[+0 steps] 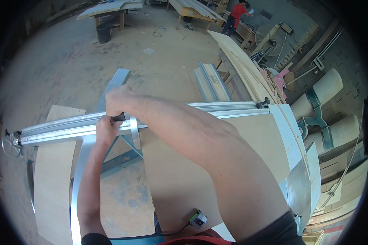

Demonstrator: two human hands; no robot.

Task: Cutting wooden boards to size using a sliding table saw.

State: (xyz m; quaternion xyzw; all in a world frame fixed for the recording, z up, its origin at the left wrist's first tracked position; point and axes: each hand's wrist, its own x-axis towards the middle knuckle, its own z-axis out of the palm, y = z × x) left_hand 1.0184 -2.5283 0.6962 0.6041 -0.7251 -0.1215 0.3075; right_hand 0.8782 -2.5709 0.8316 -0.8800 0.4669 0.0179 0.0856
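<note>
A long aluminium fence rail [65, 131] with a measuring scale crosses in front of me from left to right. My left hand [105, 130] is closed at the rail, its fingers around a small black fitting [119, 117]. Just above and beyond it, my right hand [118, 100] is curled into a fist over the rail's far side; what it grips is hidden beneath the fingers. My right forearm reaches across a tan wooden panel [176, 179] lying under the rail. Behind my hands a metal beam [117, 77] extends away, passing under the rail.
A green-and-grey tape measure [198, 219] lies on the panel near me. A black knob [263, 103] sits at the rail's right end. Another board [55, 175] is at left. Stacked sheets [241, 61] and duct pipes [329, 87] stand right. A person in red [237, 14] works far off.
</note>
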